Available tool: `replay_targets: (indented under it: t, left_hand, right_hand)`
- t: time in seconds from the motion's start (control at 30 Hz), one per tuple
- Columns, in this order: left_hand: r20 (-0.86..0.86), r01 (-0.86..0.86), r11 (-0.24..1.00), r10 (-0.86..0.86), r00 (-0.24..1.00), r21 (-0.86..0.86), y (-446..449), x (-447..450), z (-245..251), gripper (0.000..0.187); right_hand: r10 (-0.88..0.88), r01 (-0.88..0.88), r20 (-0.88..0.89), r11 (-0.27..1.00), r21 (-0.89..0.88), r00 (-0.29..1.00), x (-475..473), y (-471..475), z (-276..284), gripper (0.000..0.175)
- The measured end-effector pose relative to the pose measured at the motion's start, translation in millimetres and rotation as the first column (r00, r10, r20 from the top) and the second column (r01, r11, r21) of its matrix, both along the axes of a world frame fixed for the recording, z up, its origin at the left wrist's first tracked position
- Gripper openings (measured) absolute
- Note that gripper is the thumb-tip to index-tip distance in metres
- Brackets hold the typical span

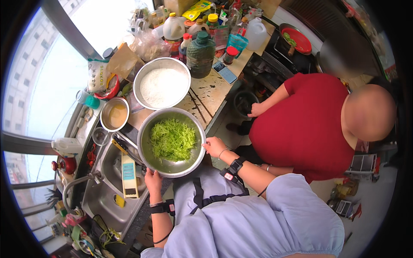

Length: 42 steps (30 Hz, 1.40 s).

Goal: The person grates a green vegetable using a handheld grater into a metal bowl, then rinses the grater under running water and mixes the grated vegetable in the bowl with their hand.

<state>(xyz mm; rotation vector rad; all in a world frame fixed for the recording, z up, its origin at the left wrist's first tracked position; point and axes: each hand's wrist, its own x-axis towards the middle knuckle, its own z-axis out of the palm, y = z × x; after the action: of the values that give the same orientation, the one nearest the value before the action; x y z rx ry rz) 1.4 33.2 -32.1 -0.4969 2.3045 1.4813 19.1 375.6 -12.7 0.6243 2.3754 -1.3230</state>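
Observation:
Both of my hands grip the rim of a stainless steel bowl, which holds finely shredded green vegetable. My left hand holds its lower left edge, and my right hand holds its right edge. Just beyond stands another metal bowl with white flour. A smaller metal bowl with yellowish liquid is at the left. A pair of chopsticks lies on the worktop beside the flour bowl. A yellow-framed grater rests across the sink.
A double sink with a faucet is at lower left. Bottles and a dark green jug crowd the worktop, near a phone. A person in a red shirt stands close at my right, by the stove.

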Motion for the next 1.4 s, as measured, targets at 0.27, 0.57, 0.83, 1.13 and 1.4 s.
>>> replay_targets:
  t: [0.27, 0.57, 0.83, 1.13, 1.4]
  left_hand:
    - [0.076, -0.088, 0.996, 0.088, 0.993, -0.004, 23.1, 19.6, 15.0, 0.035]
    - [-0.273, -0.256, 0.94, 0.191, 0.943, -0.227, 17.8, 14.7, 36.6, 0.043]
    - [-0.57, -0.252, 0.886, -0.016, 0.822, -0.39, 25.1, -13.8, 37.5, 0.049]
    - [-0.271, -0.085, 0.906, -0.033, 0.962, -0.414, 33.3, -13.9, 15.4, 0.073]
    - [-0.253, -0.081, 0.93, -0.013, 0.967, -0.359, 23.4, -15.4, 18.7, 0.077]
  right_hand:
    - [0.155, -0.149, -0.065, 0.984, 0.096, 0.986, -58.9, 25.8, -9.5, 0.026]
    - [0.247, -0.048, -0.4, 0.894, 0.445, 0.882, -69.7, 12.9, 32.3, 0.052]
    - [0.404, -0.37, 0.006, 0.833, 0.411, 0.915, -94.5, -69.7, 5.2, 0.105]
    - [0.358, -0.344, 0.088, 0.759, 0.553, 0.93, -87.6, -147.9, -51.1, 0.113]
    - [0.538, -0.509, -0.217, 0.842, 0.179, 0.814, -97.2, -97.9, -38.2, 0.077]
